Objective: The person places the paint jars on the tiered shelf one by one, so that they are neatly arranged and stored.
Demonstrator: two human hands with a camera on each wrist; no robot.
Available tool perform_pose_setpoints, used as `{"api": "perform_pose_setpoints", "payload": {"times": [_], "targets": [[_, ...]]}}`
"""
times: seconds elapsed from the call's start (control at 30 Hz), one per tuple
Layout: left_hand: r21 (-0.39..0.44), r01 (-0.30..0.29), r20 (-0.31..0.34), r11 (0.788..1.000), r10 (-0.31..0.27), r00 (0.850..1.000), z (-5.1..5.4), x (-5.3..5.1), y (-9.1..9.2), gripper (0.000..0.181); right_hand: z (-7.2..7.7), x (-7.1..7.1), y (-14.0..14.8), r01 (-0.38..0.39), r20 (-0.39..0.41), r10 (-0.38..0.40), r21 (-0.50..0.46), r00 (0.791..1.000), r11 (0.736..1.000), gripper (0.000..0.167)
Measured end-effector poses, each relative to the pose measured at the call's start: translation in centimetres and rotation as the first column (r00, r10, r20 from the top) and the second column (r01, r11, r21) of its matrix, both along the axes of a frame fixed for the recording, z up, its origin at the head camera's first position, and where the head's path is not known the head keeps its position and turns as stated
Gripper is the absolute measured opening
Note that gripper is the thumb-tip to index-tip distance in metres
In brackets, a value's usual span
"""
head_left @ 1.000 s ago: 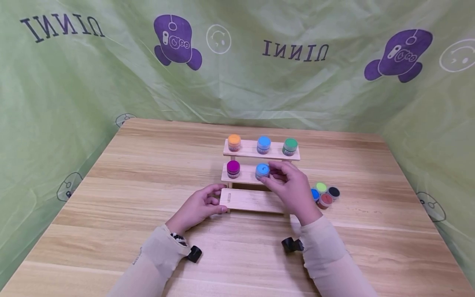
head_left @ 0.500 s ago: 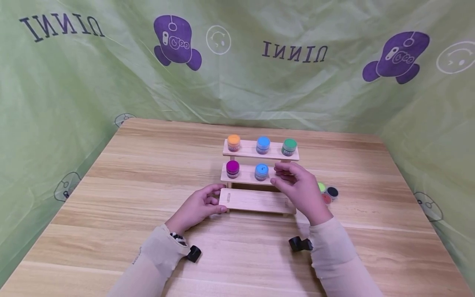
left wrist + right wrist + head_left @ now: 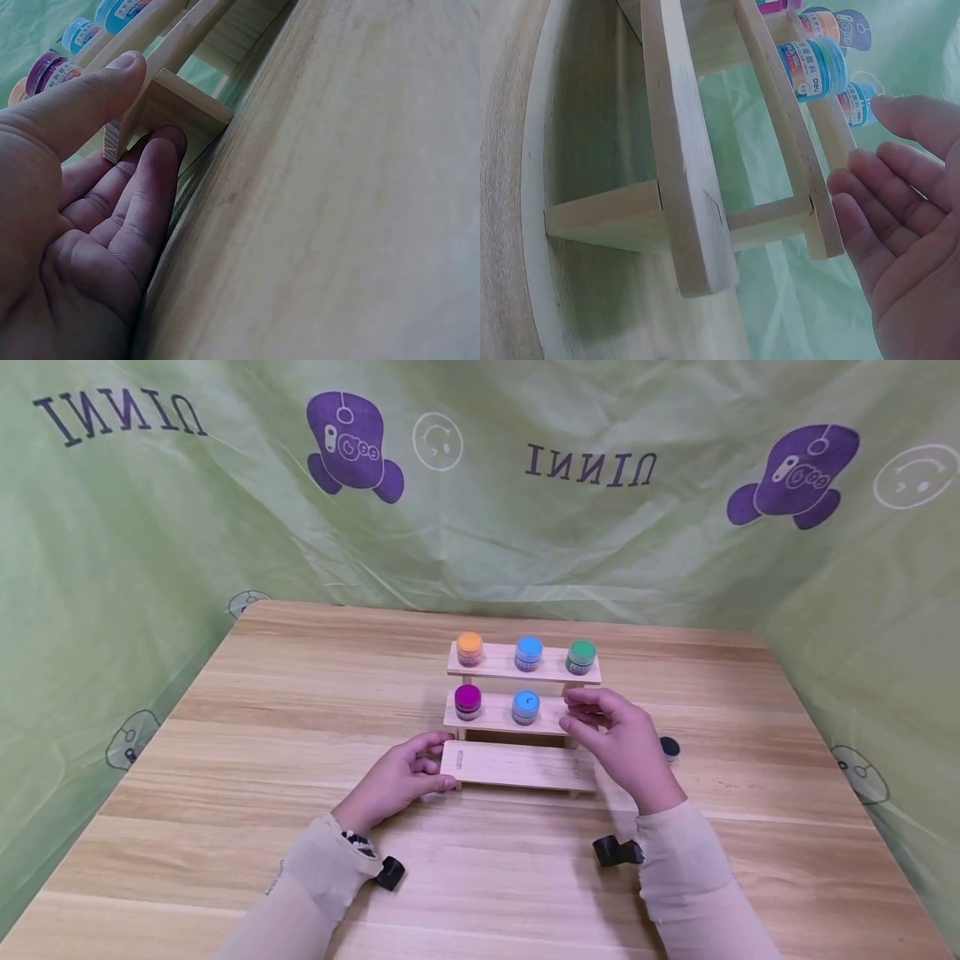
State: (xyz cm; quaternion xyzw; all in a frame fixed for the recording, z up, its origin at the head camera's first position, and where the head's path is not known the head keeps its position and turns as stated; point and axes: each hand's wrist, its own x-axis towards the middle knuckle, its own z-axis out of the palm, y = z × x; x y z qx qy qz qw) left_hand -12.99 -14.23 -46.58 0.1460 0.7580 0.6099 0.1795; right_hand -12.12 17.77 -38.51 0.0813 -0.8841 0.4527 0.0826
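Observation:
A three-tier wooden display rack [image 3: 517, 766] stands on the table. My left hand [image 3: 397, 783] holds the left end of its lowest tier, thumb on one side and fingers on the other, as the left wrist view shows. A light blue paint jar [image 3: 526, 707] and a purple paint jar [image 3: 468, 702] stand upright on the middle tier. My right hand [image 3: 621, 739] is beside that tier's right end, fingers loosely bent and nothing between them. Orange [image 3: 470, 649], blue [image 3: 528, 653] and green [image 3: 581, 657] paint jars line the top tier.
A black-topped jar [image 3: 669, 748] shows on the table [image 3: 225, 735] behind my right hand, which hides the other loose jars. Green printed cloth [image 3: 480, 552] hangs around the back and sides of the table.
My right hand has let go of the light blue jar on the middle tier and moved right, covering most of the loose jars. The left hand keeps its place on the rack.

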Motion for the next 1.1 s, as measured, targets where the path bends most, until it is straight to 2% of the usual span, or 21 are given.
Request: {"api": "perform_pose_setpoints", "payload": {"times": [0.23, 0.53, 1.1], "targets": [[0.001, 0.000, 0.000, 1.000, 0.000, 1.000, 0.1, 0.1, 0.0, 0.069, 0.0, 0.0, 0.7, 0.006, 0.014, -0.006, -0.003, 1.000, 1.000, 0.036], [0.006, -0.005, 0.003, 1.000, 0.005, 1.000, 0.1, 0.1, 0.1, 0.069, 0.5, -0.1, 3.0, -0.023, 0.078, 0.022, 0.008, 0.997, 1.000, 0.038], [0.002, -0.005, 0.009, 1.000, 0.005, 1.000, 0.3, 0.2, 0.1, 0.070, 0.7, -0.1, 6.7, 0.003, 0.176, -0.007, 0.023, 0.984, 1.000, 0.041]]}}
